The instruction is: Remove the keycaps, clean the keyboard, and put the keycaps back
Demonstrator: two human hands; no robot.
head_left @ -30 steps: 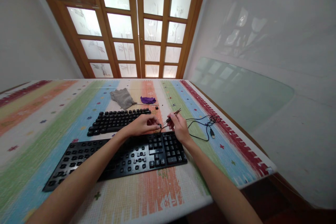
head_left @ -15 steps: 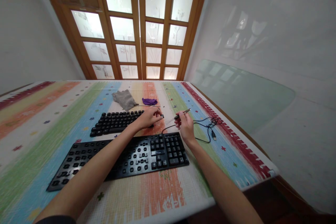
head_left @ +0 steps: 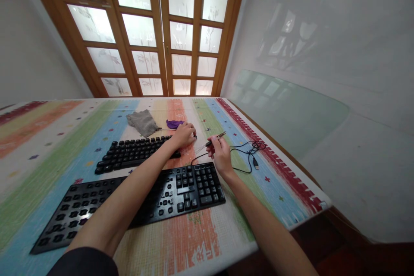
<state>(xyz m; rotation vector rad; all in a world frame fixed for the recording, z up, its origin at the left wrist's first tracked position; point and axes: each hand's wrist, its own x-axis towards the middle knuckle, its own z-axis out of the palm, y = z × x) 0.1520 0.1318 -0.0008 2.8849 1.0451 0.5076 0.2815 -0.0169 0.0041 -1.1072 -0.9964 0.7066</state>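
Note:
My left hand (head_left: 185,134) is low over the table beyond the keyboard, fingers bent together around a small black keycap (head_left: 195,137), mostly hidden. My right hand (head_left: 220,155) grips a slim wire keycap puller (head_left: 216,139), its thin wires pointing left toward my other hand. Below both hands lies a black keyboard (head_left: 202,200); its number pad still carries caps, while much of the rest shows bare switch posts. My left forearm crosses it. Black keycaps in rows (head_left: 129,154) sit behind the keyboard, partly covered by my left wrist.
A grey cloth (head_left: 142,123) and a purple cloth (head_left: 174,124) lie past the keycap rows. The coiled black cable (head_left: 250,151) with its USB plug (head_left: 255,163) rests on the right. A striped tablecloth (head_left: 181,241) reaches the table edge near the wall.
My left hand has moved slightly away from me, toward the purple cloth, with its fingers now lower. The right hand keeps its hold on the puller. The whole view has shifted a little.

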